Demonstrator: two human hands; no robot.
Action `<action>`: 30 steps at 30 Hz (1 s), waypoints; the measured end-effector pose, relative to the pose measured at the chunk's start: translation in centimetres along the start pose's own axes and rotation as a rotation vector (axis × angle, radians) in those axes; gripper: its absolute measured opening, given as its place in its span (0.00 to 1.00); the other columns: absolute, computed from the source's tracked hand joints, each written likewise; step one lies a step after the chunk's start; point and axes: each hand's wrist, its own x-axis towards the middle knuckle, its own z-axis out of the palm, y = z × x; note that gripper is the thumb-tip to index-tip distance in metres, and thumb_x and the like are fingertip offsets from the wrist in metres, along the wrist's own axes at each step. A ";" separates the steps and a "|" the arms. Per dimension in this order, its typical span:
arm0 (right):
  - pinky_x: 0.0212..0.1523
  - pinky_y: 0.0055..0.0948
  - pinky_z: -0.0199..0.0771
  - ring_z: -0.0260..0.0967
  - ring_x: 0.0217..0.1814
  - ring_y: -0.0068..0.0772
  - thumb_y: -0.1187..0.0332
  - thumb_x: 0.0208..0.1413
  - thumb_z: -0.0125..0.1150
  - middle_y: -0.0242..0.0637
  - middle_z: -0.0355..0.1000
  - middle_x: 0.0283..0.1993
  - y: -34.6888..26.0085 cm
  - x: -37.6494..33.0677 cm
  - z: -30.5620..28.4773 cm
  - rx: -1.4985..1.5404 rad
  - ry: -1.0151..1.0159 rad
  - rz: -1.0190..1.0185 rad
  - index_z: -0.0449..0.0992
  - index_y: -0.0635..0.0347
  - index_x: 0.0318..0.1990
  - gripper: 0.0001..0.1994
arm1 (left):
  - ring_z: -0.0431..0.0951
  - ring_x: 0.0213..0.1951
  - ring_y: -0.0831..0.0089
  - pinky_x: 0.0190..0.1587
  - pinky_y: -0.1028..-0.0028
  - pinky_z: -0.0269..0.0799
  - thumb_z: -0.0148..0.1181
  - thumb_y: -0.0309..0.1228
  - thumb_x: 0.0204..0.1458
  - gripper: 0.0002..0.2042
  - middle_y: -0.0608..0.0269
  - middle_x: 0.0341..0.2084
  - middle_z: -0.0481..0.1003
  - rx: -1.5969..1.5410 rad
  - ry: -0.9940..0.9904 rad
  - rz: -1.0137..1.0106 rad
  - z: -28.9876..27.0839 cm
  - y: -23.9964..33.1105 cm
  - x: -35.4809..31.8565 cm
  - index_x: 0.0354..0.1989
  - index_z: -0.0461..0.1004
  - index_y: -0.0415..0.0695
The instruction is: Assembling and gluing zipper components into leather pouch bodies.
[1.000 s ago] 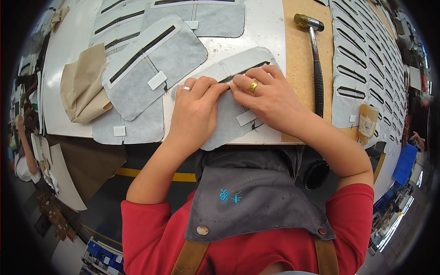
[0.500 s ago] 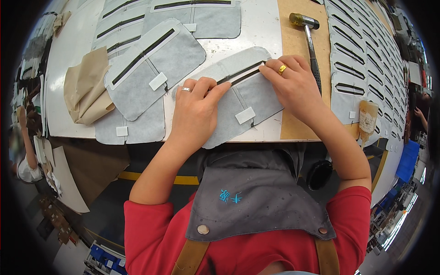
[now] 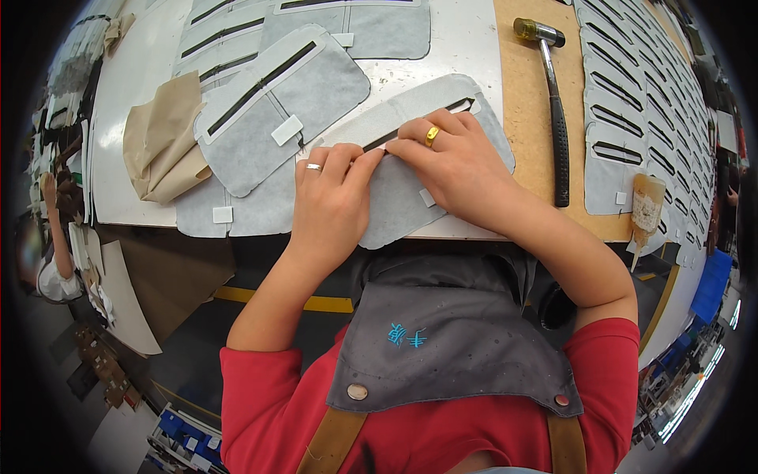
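The two hands meet fingertip to fingertip on a grey panel [image 3: 399, 189], directly over its black slot [image 3: 380, 142]. The left hand [image 3: 333, 201] has its fingers bent and resting on the panel at the slot's lower left end, its thumb pointing toward the other hand. The right hand [image 3: 458, 166] sets thumb and bent fingers at about mid-slot; whether either hand pinches the slot's edge or only presses on it I cannot tell, as the tips hide the contact.

The slot's long axis slants from the left thumb up and rightward, away from the body. Its far end shows beyond the right knuckles, so the right hand is the nearer to it. The right hand partly covers a white tab [image 3: 427, 197] on the panel's near half.

The panel's near corner reaches the front edge of the table [image 3: 462, 43], just ahead of the apron [image 3: 458, 340]. Beyond the panel's far edge, white tabletop shows. On the right, the panel's end comes just beside a tan board [image 3: 523, 126], where a hammer [image 3: 556, 118] lies with its head pointing away from the person; a bottle [image 3: 647, 207] is past the right forearm. To the left, a second panel [image 3: 316, 91] lies close by, slanted much the same way, with beige cloth [image 3: 162, 150] past it. Room looks tighter leftward than straight ahead.
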 end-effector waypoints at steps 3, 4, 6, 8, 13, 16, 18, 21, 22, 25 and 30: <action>0.54 0.36 0.60 0.67 0.49 0.31 0.75 0.48 0.57 0.27 0.71 0.43 -0.3 -0.2 -0.3 -0.172 -0.004 -0.071 0.75 0.56 0.45 0.14 | 0.69 0.39 0.63 0.42 0.66 0.62 0.58 0.21 0.49 0.13 0.64 0.36 0.70 0.055 -0.001 -0.001 -1.0 -0.4 -1.4 0.44 0.75 0.44; 0.55 0.36 0.60 0.67 0.49 0.29 0.74 0.47 0.57 0.26 0.71 0.43 -0.4 -0.3 -0.4 -0.258 -0.013 -0.103 0.76 0.55 0.45 0.15 | 0.69 0.39 0.63 0.42 0.66 0.62 0.58 0.21 0.49 0.13 0.63 0.37 0.70 0.042 0.008 -0.034 -1.2 -0.7 -2.2 0.44 0.75 0.44; 0.56 0.36 0.60 0.67 0.49 0.29 0.74 0.47 0.56 0.27 0.71 0.43 -0.5 -0.3 -0.5 -0.280 -0.030 -0.127 0.75 0.56 0.46 0.16 | 0.69 0.40 0.62 0.43 0.66 0.62 0.58 0.20 0.49 0.13 0.63 0.37 0.70 0.036 0.016 -0.071 -1.6 -1.0 -2.8 0.45 0.75 0.43; 0.57 0.36 0.59 0.67 0.50 0.28 0.74 0.47 0.56 0.27 0.71 0.43 -0.8 0.1 -0.7 -0.301 -0.046 -0.152 0.75 0.57 0.47 0.17 | 0.69 0.40 0.61 0.45 0.65 0.63 0.59 0.20 0.49 0.14 0.62 0.38 0.70 -0.047 0.018 -0.115 -1.9 -1.0 -3.1 0.45 0.75 0.43; 0.60 0.35 0.59 0.66 0.51 0.25 0.70 0.48 0.56 0.26 0.71 0.43 -1.7 1.3 1.0 -0.247 -0.049 -0.318 0.76 0.56 0.41 0.11 | 0.69 0.41 0.61 0.45 0.65 0.63 0.59 0.20 0.49 0.13 0.61 0.38 0.70 -0.075 0.056 -0.103 -1.3 -1.3 -3.3 0.43 0.76 0.43; 0.60 0.35 0.58 0.66 0.51 0.24 0.70 0.48 0.56 0.26 0.71 0.43 -1.7 0.9 -0.1 -0.364 -0.050 -0.332 0.76 0.56 0.40 0.11 | 0.70 0.41 0.62 0.45 0.66 0.63 0.59 0.19 0.47 0.12 0.62 0.38 0.71 -0.072 0.055 -0.085 -1.4 -1.3 -3.3 0.41 0.76 0.43; 0.60 0.35 0.58 0.66 0.51 0.24 0.70 0.47 0.56 0.26 0.71 0.43 -0.9 0.4 -1.3 -0.387 -0.051 -0.300 0.76 0.56 0.40 0.11 | 0.70 0.41 0.62 0.45 0.66 0.63 0.59 0.19 0.46 0.12 0.63 0.38 0.71 -0.062 0.054 -0.074 -1.5 -1.3 -3.4 0.40 0.77 0.43; 0.61 0.35 0.58 0.66 0.51 0.28 0.70 0.49 0.57 0.28 0.71 0.43 1.7 -0.5 -3.2 -0.396 -0.049 -0.245 0.75 0.56 0.41 0.10 | 0.69 0.40 0.62 0.45 0.66 0.62 0.59 0.18 0.45 0.13 0.64 0.37 0.71 -0.082 0.079 -0.086 -1.3 -1.3 -3.4 0.39 0.76 0.43; 0.60 0.36 0.59 0.67 0.51 0.32 0.70 0.51 0.57 0.31 0.71 0.44 2.4 -0.7 -4.1 -0.408 0.057 -0.112 0.74 0.58 0.43 0.11 | 0.70 0.41 0.62 0.45 0.66 0.62 0.59 0.18 0.44 0.13 0.64 0.38 0.71 -0.092 0.085 -0.091 -1.4 -1.2 -3.5 0.39 0.76 0.44; 0.54 0.40 0.65 0.67 0.50 0.43 0.69 0.56 0.55 0.42 0.70 0.46 5.9 -1.8 -6.1 -0.510 0.268 0.271 0.71 0.62 0.51 0.15 | 0.71 0.45 0.62 0.46 0.65 0.62 0.58 0.17 0.44 0.14 0.63 0.41 0.73 -0.102 0.083 -0.068 -1.4 -0.3 -3.4 0.40 0.76 0.44; 0.46 0.41 0.69 0.68 0.47 0.47 0.71 0.59 0.52 0.47 0.70 0.48 10.8 -5.4 -5.6 -0.527 0.208 0.630 0.68 0.64 0.56 0.18 | 0.72 0.55 0.61 0.54 0.67 0.62 0.57 0.20 0.48 0.14 0.59 0.51 0.73 -0.068 -0.037 0.059 -0.3 1.5 -2.3 0.45 0.76 0.42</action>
